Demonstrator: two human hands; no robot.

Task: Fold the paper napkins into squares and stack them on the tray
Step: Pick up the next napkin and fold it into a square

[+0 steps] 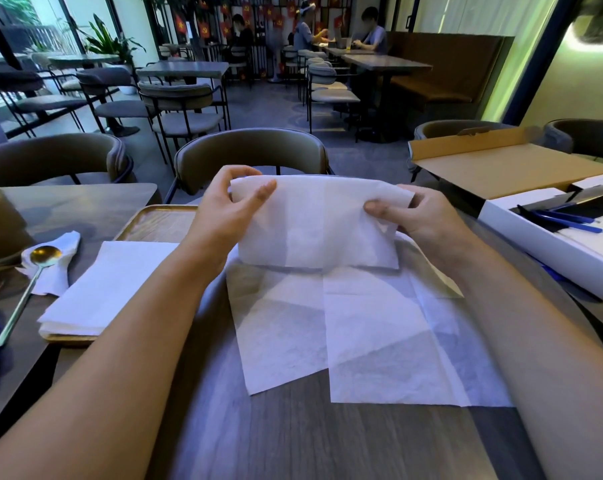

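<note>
I see my left hand point(224, 216) and right hand point(414, 216) pinching a white paper napkin point(321, 223) above the grey wood-grain worktop point(293, 438) in a café.

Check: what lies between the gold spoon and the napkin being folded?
Head view: the folded napkin stack on the tray, crossed by the left forearm, sits between spoon and held napkin.

Napkin point(314, 220): thin matt paper, creased. Surface point(293, 441): matt wood grain. Tray point(154, 221): wood, glossy rim. Spoon point(45, 254): shiny gold metal.
</note>
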